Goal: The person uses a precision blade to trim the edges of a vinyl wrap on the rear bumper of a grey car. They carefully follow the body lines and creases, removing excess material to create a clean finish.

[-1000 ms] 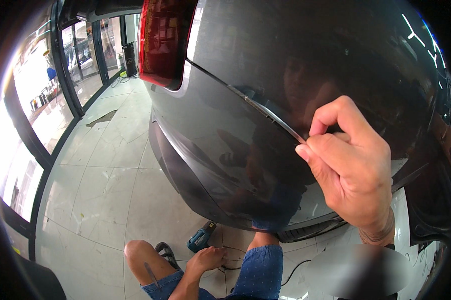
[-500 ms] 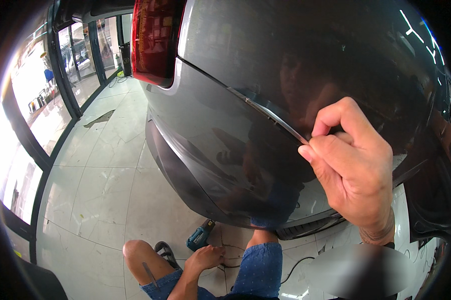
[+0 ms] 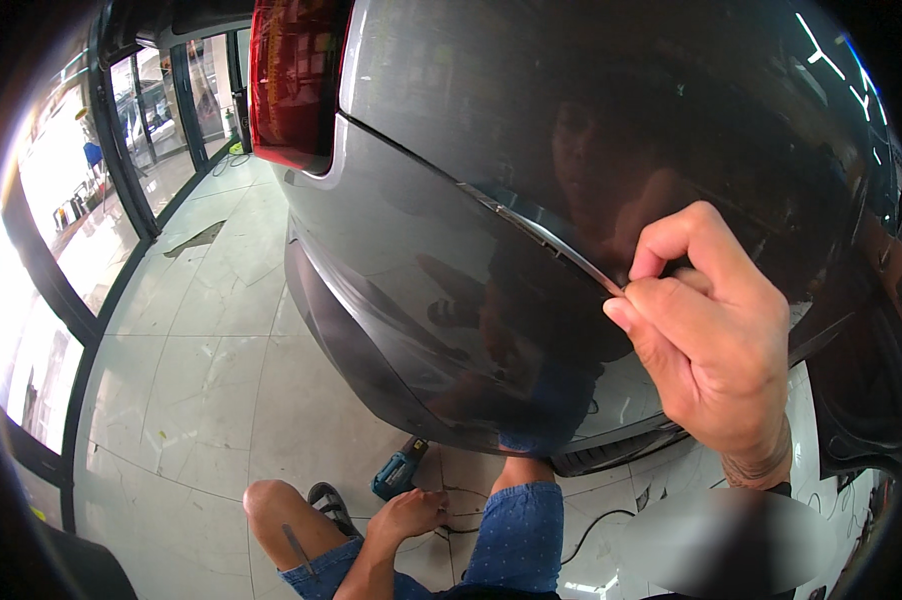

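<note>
My right hand is closed in a pinch on the end of a thin strip of film. The strip runs up and left along the seam of a glossy dark grey car body, where a narrow dark gap shows. Low over my lap, my left hand has its fingers curled; what they hold, if anything, is hidden. Just beyond that hand is a teal and black heat gun, its handle out of sight behind the hand.
A red tail light stands at the upper left of the car. Below the bumper, my bent knees rise from the tiled floor, where a black cord curves. Black-framed glass doors line the left side.
The car body and floor have shifted slightly left in view. My right hand has moved a little right and down relative to the seam, still pinching the strip. My left hand stays put.
</note>
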